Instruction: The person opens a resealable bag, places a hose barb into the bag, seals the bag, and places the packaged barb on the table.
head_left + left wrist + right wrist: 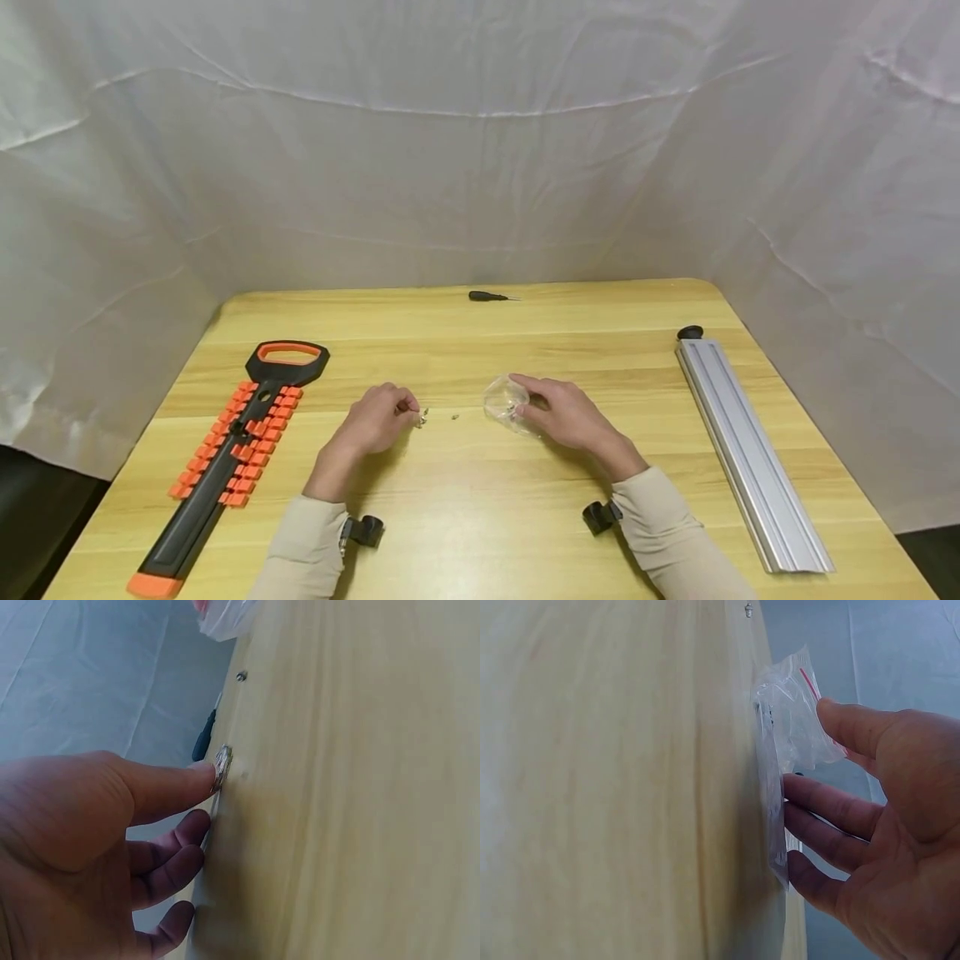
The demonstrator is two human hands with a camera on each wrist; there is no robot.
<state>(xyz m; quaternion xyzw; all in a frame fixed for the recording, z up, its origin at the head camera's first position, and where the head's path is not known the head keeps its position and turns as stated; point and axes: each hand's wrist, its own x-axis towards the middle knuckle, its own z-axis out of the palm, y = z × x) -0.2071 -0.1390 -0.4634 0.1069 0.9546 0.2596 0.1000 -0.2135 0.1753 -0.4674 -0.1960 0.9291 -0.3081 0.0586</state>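
My left hand (pixel 378 418) is low over the wooden table, its thumb and fingertips at a cluster of small metal pieces (pixel 223 766) that look like screws. The thumb tip meets the cluster in the left wrist view; the index finger is hidden behind it. One more small metal piece (pixel 455 417) lies apart to the right. My right hand (pixel 566 412) holds a clear plastic zip bag (pixel 787 712) by its red-lined edge between thumb and index finger. Its other fingers rest against the lower part of the bag, which lies on the table.
A black screwdriver (pixel 487 296) lies near the table's back edge. To the left is a black-handled tool rack (pixel 202 479) with rows of orange clips (pixel 281 412). A long grooved aluminium bar (pixel 750 454) with a black knob (pixel 690 332) lies on the right. Pale cloth walls (pixel 480 183) surround the table.
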